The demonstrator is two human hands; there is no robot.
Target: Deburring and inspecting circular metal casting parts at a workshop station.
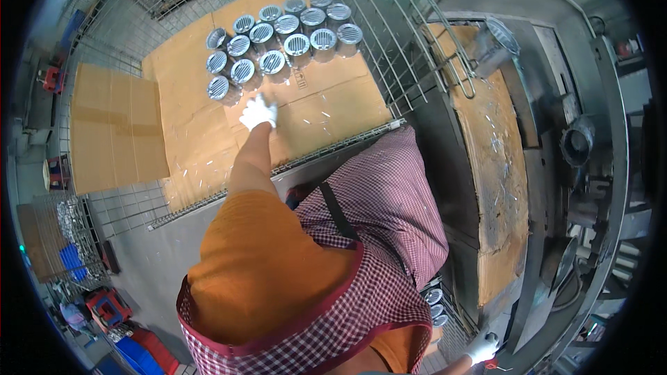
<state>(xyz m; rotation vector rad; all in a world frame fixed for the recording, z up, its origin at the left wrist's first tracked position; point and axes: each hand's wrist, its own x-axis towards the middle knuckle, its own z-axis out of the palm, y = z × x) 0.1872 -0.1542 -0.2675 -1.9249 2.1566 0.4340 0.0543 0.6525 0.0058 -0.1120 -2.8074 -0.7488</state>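
Observation:
My left hand [258, 111], in a white glove, reaches over the cardboard sheet [333, 101] with its fingers apart and nothing visible in them. Just beyond it stand several shiny metal cylinders with slotted round tops, in loose rows; a near one [243, 71] is closest to the fingers. Down at the lower right is my right hand [481, 347], also gloved in white. Its fingers curl around something small and dark that I cannot make out, beside the machine's edge.
A wire cage [396, 35] borders the cardboard, and a cardboard flap [114, 128] stands at its left. On the right, a machine bench has a worn board [497, 187] strewn with metal shavings. Another metal cylinder [495, 45] is at its far end. More slotted cylinders [435, 309] sit lower right.

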